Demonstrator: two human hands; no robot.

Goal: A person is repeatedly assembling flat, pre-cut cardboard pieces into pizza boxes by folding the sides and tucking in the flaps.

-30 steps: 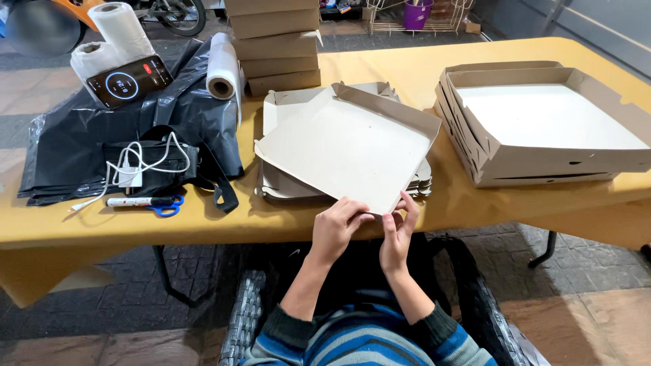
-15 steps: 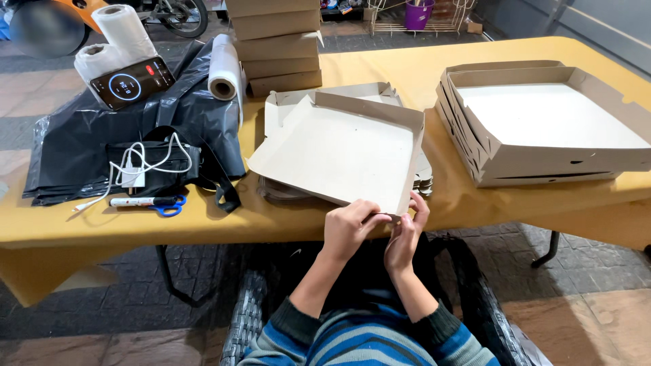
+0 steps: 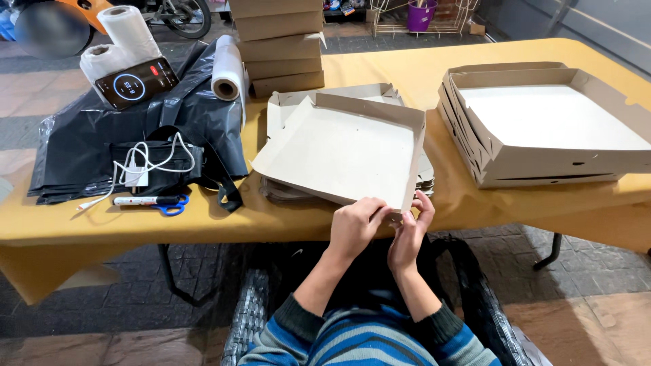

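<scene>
Box (image 3: pixel 346 152), a flat brown cardboard tray half folded, sits tilted just above your hands, its near corner pinched between them. Your left hand (image 3: pixel 354 227) is curled closed with fingers and thumb gripping the near edge at that corner; your right hand (image 3: pixel 412 234) is partly closed, fingers wrapped around the corner's side wall from the right. The far and right walls of the box stand upright, the left flap lies splayed outward, and nothing is inside it; the inner face is plain pale grey-brown. It rests over a pile of flat blanks (image 3: pixel 291 193) directly beyond your hands on the yellow table (image 3: pixel 475 203). Farther right of your right hand sits a stack of finished open trays (image 3: pixel 542 129), nested one in another, the top one empty with a white floor. Straight beyond the box rises a stack of closed boxes (image 3: pixel 278 44). Well to the left of your left hand lie black bags (image 3: pixel 88 149), with plastic rolls (image 3: pixel 227 68), a phone (image 3: pixel 135 81), a white cable (image 3: pixel 146 166), and scissors (image 3: pixel 166 205) beside a marker (image 3: pixel 132 200).
</scene>
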